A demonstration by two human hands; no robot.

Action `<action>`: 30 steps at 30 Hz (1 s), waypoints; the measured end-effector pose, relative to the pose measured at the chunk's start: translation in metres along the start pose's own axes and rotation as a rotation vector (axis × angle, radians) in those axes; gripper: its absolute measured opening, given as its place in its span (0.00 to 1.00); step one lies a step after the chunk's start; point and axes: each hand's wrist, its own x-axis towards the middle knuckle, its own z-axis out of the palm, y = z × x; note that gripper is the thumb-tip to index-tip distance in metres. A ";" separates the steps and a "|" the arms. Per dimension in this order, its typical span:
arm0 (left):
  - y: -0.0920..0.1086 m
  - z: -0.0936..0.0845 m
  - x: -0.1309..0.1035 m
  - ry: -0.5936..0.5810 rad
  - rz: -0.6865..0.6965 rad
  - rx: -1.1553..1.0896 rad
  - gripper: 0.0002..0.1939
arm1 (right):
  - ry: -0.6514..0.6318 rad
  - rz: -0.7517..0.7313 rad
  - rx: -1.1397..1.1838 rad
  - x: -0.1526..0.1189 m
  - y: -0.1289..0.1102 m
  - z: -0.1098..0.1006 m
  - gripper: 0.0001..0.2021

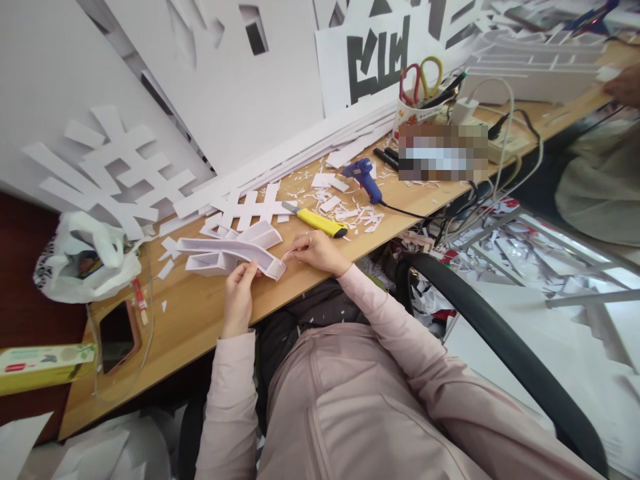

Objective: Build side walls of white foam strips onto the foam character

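Observation:
A white walled foam-board shape [220, 252], with several joined arms, is at the table's front edge. My left hand [239, 293] pinches its near side between thumb and fingers. At the shape's right tip, my right hand [317, 253] is closed in a pinch on a thin white strip [287, 256]. Whether that strip is joined to the shape, I cannot tell. Just beyond my right hand lies a yellow utility knife [323, 222] with its blade out. A flat white lattice cutout [250, 210] lies behind the shape.
A blue glue gun [367, 179] with a black cord stands among white scraps [345, 207]. Farther right is a cup [413, 119] with scissors. At left are a plastic bag [90, 263] and a phone [119, 335]. A black chair armrest [490, 333] is at right, near another person's hand [625, 87].

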 end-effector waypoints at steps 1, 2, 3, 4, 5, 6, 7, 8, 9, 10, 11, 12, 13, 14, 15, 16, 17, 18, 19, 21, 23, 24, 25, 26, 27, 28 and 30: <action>-0.001 0.000 0.000 -0.002 0.000 -0.001 0.18 | 0.007 -0.001 0.002 -0.001 0.000 0.001 0.01; -0.001 -0.001 0.000 -0.004 0.000 -0.003 0.18 | 0.016 -0.001 0.003 -0.001 0.000 0.001 0.01; -0.002 -0.001 0.000 -0.006 0.001 -0.005 0.17 | 0.026 0.000 0.004 -0.002 0.001 0.002 0.01; -0.002 -0.001 0.000 -0.009 0.001 -0.007 0.17 | 0.038 0.001 0.004 -0.003 0.001 0.003 0.01; -0.002 -0.001 0.000 -0.012 0.002 -0.008 0.17 | 0.050 0.003 0.004 -0.003 0.002 0.005 0.01; -0.003 -0.002 0.000 -0.014 0.002 -0.010 0.17 | 0.061 0.005 0.005 -0.003 0.003 0.006 0.01; -0.003 -0.002 0.000 -0.016 0.002 -0.011 0.17 | 0.072 0.006 0.006 -0.004 0.004 0.007 0.01; -0.003 -0.002 0.000 -0.017 0.002 -0.013 0.17 | 0.080 0.006 0.008 -0.004 0.004 0.008 0.02; -0.004 -0.002 0.000 -0.017 0.002 -0.015 0.17 | 0.088 0.004 0.011 -0.004 0.004 0.009 0.02; -0.004 -0.002 0.000 -0.016 0.002 -0.016 0.17 | 0.094 0.003 0.015 -0.004 0.005 0.010 0.02; -0.004 -0.002 0.000 -0.015 0.002 -0.017 0.17 | 0.099 0.001 0.020 -0.005 0.005 0.011 0.02; -0.004 -0.002 0.000 -0.014 0.002 -0.017 0.17 | 0.103 0.000 0.026 -0.005 0.005 0.011 0.02; -0.005 -0.002 0.000 -0.014 0.001 -0.017 0.17 | 0.106 -0.002 0.032 -0.005 0.005 0.012 0.03; -0.005 -0.002 0.000 -0.015 0.000 -0.017 0.17 | 0.108 -0.003 0.039 -0.005 0.004 0.012 0.03; -0.005 -0.002 0.000 -0.015 -0.002 -0.017 0.17 | 0.109 -0.004 0.045 -0.005 0.004 0.012 0.04; -0.005 -0.003 0.000 -0.017 -0.003 -0.018 0.17 | 0.110 -0.005 0.052 -0.005 0.005 0.012 0.04; -0.005 -0.003 0.000 -0.018 -0.005 -0.018 0.17 | 0.111 -0.005 0.058 -0.005 0.005 0.012 0.04; -0.005 -0.003 0.000 -0.020 -0.005 -0.017 0.17 | 0.112 -0.004 0.064 -0.004 0.005 0.013 0.05; -0.005 -0.003 0.000 -0.020 -0.005 -0.014 0.17 | 0.113 -0.001 0.069 -0.004 0.005 0.013 0.05; -0.005 -0.003 0.001 -0.018 -0.003 -0.008 0.18 | 0.116 0.007 0.077 -0.004 0.005 0.013 0.07; -0.005 -0.002 0.001 -0.014 0.000 -0.004 0.19 | 0.117 0.015 0.084 -0.003 0.004 0.014 0.08; -0.005 -0.002 0.001 -0.012 0.001 -0.003 0.19 | 0.117 0.018 0.088 -0.003 0.004 0.014 0.08; -0.004 -0.002 0.001 -0.011 0.003 -0.003 0.19 | 0.117 0.019 0.091 -0.003 0.004 0.014 0.09; -0.004 -0.002 0.001 -0.011 0.005 -0.004 0.19 | 0.116 0.020 0.094 -0.003 0.004 0.013 0.09; -0.004 -0.002 0.001 -0.011 0.006 -0.005 0.19 | 0.115 0.019 0.096 -0.003 0.003 0.013 0.09; -0.004 -0.002 0.001 -0.012 0.008 -0.006 0.19 | 0.114 0.019 0.099 -0.003 0.003 0.013 0.08; -0.004 -0.002 0.001 -0.014 0.010 -0.007 0.18 | 0.110 0.018 0.104 -0.003 0.002 0.013 0.08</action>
